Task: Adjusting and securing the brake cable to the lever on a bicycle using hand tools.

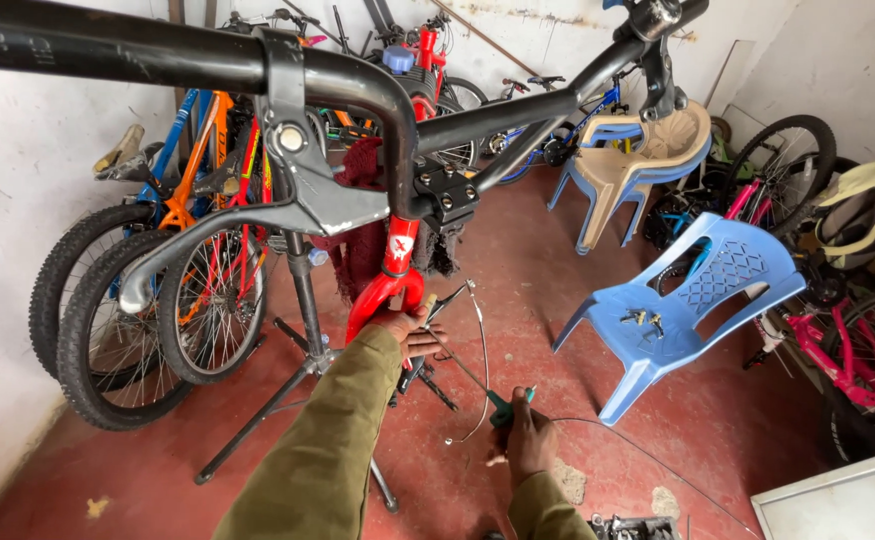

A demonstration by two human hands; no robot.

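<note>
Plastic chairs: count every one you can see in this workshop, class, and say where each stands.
3. A tipped blue chair sits right of centre on the red floor; behind it a beige chair is stacked on another blue chair. Bicycles may hide more.

Open red floor (pixel 718 430) lies right of the hands (pixel 468 390) — handlebar (pixel 158 55), stand (pixel 298 370) and blue chair (pixel 693 300) crowd around.

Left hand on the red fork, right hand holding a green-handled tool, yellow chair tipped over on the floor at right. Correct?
One error: the tipped chair is blue, not yellow, as the head view shows. The rest stands: the left hand is at the red fork, and the right hand holds the green-handled tool.
</note>
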